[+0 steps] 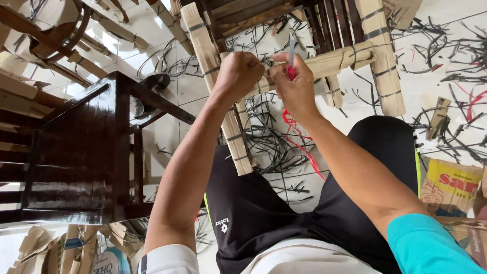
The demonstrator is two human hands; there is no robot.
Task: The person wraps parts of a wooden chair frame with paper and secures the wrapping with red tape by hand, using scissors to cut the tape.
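Red strap [291, 73], thin plastic, pinched with a slim blade [291, 48] in right hand [297, 83] against cardboard-wrapped rail [324, 63] of upturned chair [264, 15]; loose tail trailed down toward floor [436, 89]. Left hand [237, 73] fisted tight on wrapping just beside. Best kept taut, blade angled away from fingers, likely. Corrugated brown cardboard, banded by dark straps; glossy dark wooden chair [81, 152] at left; cut black strap scraps [274, 147] littered over pale tiles.

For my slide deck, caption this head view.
Both hands, left hand and right hand, work red string on a cardboard-wrapped chair leg.
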